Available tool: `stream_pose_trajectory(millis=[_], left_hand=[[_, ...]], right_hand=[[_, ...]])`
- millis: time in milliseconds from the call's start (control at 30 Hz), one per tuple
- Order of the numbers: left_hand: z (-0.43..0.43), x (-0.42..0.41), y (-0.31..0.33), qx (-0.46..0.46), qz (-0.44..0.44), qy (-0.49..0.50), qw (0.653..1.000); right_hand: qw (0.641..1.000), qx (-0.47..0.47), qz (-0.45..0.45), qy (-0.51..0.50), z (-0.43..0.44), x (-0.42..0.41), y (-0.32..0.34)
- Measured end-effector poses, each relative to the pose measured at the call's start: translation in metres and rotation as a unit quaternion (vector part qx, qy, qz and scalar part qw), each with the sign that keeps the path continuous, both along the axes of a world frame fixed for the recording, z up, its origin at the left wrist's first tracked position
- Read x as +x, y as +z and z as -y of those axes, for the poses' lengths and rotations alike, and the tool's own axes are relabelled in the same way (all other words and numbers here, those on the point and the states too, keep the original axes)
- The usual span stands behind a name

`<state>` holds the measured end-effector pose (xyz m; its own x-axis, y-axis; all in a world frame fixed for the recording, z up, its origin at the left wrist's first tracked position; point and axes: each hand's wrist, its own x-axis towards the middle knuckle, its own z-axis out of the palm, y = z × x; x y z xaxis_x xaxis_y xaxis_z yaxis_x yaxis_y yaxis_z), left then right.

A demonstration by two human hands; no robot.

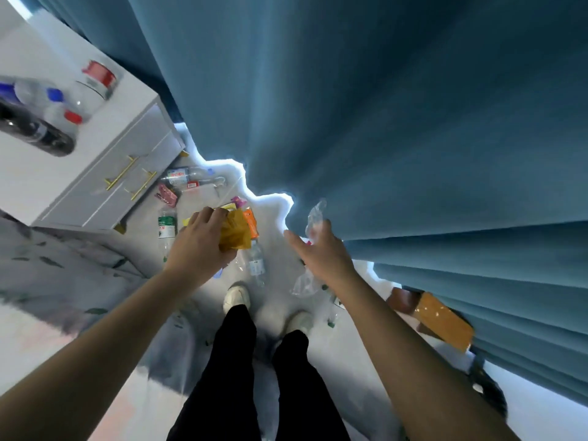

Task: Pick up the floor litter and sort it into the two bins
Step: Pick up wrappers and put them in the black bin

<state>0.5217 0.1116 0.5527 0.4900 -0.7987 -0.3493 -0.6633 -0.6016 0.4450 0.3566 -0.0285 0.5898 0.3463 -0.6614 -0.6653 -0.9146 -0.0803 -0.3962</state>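
My left hand (199, 240) grips a crumpled yellow-brown wrapper (235, 235), held over the floor litter. My right hand (318, 249) holds a clear crushed plastic bottle (315, 218) near the blue curtain, index finger stretched out. On the pale floor lie several clear bottles: one with a green label (167, 229), one with a red label (184, 178), one under my left hand (256, 264). A pink wrapper (166, 194) and an orange packet (250, 221) lie there too. A clear plastic piece (304, 283) lies below my right hand. No bin is in view.
A white cabinet (105, 173) with gold handles stands at the left, bottles and a red-lidded jar (97, 81) on top. A blue curtain (413, 122) fills the right. A patterned bedspread (63, 275) is at lower left, a wooden piece (442, 319) at right. My shoes (237, 297) stand amid the litter.
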Motion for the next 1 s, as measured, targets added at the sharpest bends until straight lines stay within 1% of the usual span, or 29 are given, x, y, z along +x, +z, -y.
stream_pose_trajectory(millis=[100, 233, 467, 533, 633, 667, 800, 867, 933, 1000], left_hand=[[0.015, -0.020, 0.035, -0.035, 0.010, -0.026, 0.999], [0.039, -0.063, 0.065, -0.059, 0.022, -0.082, 0.995], [0.073, -0.187, 0.096, -0.085, 0.032, -0.190, 0.978], [0.075, -0.232, 0.101, -0.086, 0.027, -0.212, 0.973], [0.075, -0.303, 0.105, -0.082, 0.025, -0.244, 0.966], [0.075, -0.327, 0.106, -0.082, 0.023, -0.255, 0.963], [0.077, -0.416, 0.115, -0.083, 0.021, -0.300, 0.950], [0.079, -0.451, 0.121, -0.092, 0.027, -0.318, 0.943], [0.083, -0.480, 0.126, -0.098, 0.033, -0.337, 0.936], [0.090, -0.504, 0.128, -0.101, 0.038, -0.361, 0.926]], right_hand=[[0.999, -0.023, -0.004, -0.027, 0.002, -0.032, 0.027], [0.997, -0.041, 0.002, -0.069, 0.006, -0.084, 0.054], [0.990, -0.085, -0.020, -0.110, -0.005, -0.214, 0.084], [0.988, -0.107, -0.043, -0.099, -0.013, -0.261, 0.090], [0.983, -0.162, -0.077, -0.026, -0.029, -0.333, 0.091], [0.980, -0.181, -0.076, -0.040, -0.033, -0.357, 0.090], [0.977, -0.174, -0.049, -0.111, -0.046, -0.446, 0.094], [0.971, -0.177, -0.020, -0.159, -0.053, -0.481, 0.098], [0.952, -0.193, 0.018, -0.235, -0.058, -0.509, 0.099], [0.941, -0.189, 0.039, -0.277, -0.064, -0.534, 0.097]])
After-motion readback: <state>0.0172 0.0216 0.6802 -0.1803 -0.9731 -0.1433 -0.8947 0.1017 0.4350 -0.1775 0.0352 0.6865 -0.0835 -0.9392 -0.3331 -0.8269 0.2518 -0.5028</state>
